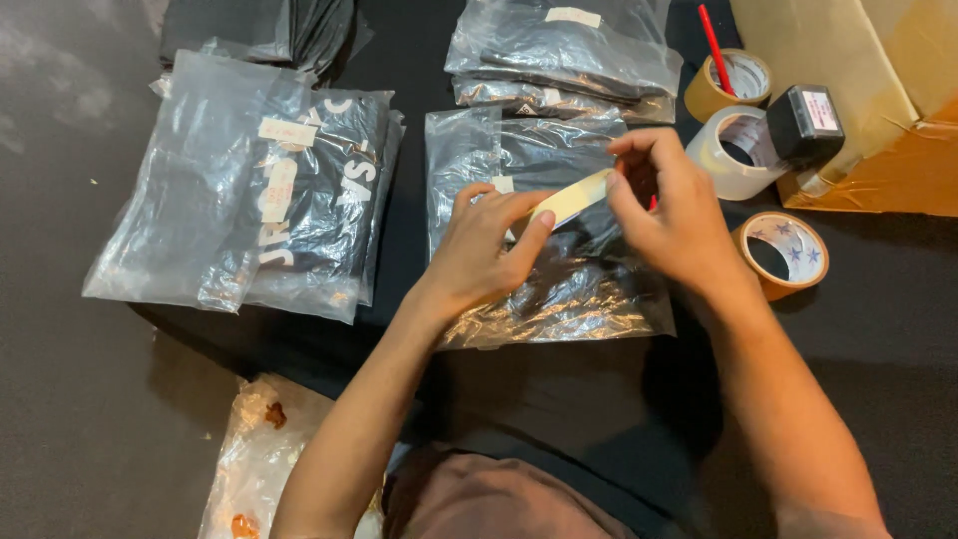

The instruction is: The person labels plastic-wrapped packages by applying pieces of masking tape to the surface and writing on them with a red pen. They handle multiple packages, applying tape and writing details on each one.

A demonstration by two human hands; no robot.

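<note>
Head view: I'd keep the pale tape strip [571, 199] taut and level over the clear garment bag [544, 240] and press it flat from one end, so the film doesn't wrinkle under it (judgement, not seen). My left hand [486, 245] pinches the strip's near end between thumb and forefinger, other fingers resting on the bag; my right hand [667, 205] is closed on the far end, fingertips pinched tight. The strip sits just above the bag's middle; tape rolls [783, 252] lie right of the bag.
</note>
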